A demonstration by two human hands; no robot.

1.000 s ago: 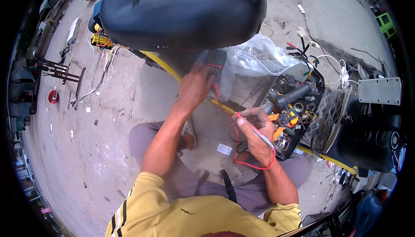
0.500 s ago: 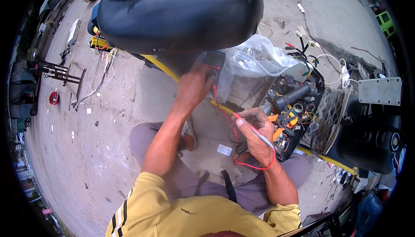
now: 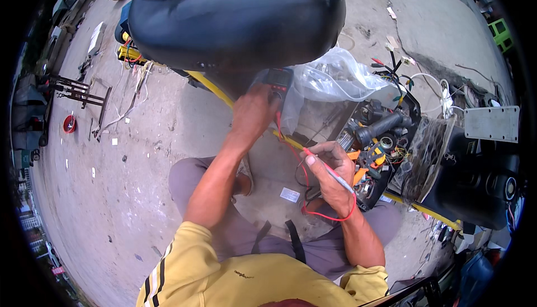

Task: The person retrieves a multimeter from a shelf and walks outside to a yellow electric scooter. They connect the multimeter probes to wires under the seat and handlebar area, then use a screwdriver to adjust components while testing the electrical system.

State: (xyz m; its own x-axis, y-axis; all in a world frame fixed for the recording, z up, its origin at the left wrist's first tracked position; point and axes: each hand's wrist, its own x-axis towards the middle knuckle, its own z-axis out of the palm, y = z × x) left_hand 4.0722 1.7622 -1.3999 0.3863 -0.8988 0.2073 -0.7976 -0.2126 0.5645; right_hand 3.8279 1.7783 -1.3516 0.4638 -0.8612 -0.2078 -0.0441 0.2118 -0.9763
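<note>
A dark multimeter (image 3: 279,77) with a small display lies beneath the edge of a large black seat (image 3: 235,19). My left hand (image 3: 253,114) rests over its lower face, fingers curled around the dial area; the fingertips are partly hidden. Closer to me, my right hand (image 3: 334,181) is closed on a test probe (image 3: 334,174) with a red tip end and a grey part. Its red lead (image 3: 335,218) loops below the wrist and runs up to the multimeter. A dark lead (image 3: 306,190) hangs beside it.
On the right, a black tray (image 3: 413,108) holds pliers (image 3: 373,158), a black cylinder (image 3: 380,128) and loose wires. Clear plastic sheeting (image 3: 335,77) covers part of a box. A yellow frame bar (image 3: 210,87) crosses in front of me. A small red bowl (image 3: 69,124) sits at left.
My left hand has shifted very slightly on the multimeter, and the whole view has moved a little. My right hand keeps the probe in the same place.
</note>
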